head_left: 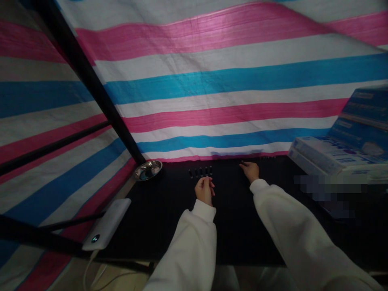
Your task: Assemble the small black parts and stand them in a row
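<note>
My left hand [205,190] rests on a black table [169,226], fingers curled in a pinch just below a short row of several small dark upright pieces [200,172]. What it pinches, if anything, is too small to make out. My right hand [250,170] reaches farther back on the table, its fingers bent down onto a small dark item near the striped cloth; the fingertips are hard to see. Both arms wear white sleeves.
A small shiny metal bowl [148,169] sits at the table's back left corner. A white power bank [106,228] lies at the left edge with a cable hanging. Stacked blue and white boxes [342,149] stand at the right. Black frame poles [87,76] and striped tarp surround the table.
</note>
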Motion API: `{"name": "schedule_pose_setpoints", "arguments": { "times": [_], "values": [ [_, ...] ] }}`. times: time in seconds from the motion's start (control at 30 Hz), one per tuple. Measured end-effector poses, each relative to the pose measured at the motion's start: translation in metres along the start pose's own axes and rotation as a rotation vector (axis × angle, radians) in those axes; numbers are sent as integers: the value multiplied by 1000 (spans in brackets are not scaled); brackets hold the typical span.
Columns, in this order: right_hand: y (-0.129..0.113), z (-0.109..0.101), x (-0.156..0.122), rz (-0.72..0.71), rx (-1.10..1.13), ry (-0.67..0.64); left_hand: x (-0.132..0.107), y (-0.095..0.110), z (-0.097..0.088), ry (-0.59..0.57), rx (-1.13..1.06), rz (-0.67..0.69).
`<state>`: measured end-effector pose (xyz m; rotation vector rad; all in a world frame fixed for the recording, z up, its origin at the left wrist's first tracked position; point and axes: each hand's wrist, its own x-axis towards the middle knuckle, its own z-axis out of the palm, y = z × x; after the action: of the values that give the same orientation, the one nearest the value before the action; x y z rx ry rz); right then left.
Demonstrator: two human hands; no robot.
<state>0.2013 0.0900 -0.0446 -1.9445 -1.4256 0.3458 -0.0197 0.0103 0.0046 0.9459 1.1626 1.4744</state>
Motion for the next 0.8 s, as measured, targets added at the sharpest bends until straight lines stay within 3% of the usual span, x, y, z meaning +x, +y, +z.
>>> {"name": "schedule_pose_setpoints", "arguments": {
  "times": [0.13,0.27,0.37,0.57,0.7,0.8],
  "values": [
    [0,3,1,37,130,68,1,-1,0,-6,34,2],
    [-13,-3,-12,-22,413,-87,2,-3,1,-103,110,2],
    [-31,-11,-33,-167,595,-182,0,-7,3,-237,204,55],
    [-51,-16,-75,-572,473,-102,-8,-15,3,-394,484,381],
    [-52,-11,-86,-684,451,-127,-8,-14,1,-396,597,567],
    [-53,-11,-89,-716,450,-171,-5,-15,1,-341,627,623]
  ]
}}
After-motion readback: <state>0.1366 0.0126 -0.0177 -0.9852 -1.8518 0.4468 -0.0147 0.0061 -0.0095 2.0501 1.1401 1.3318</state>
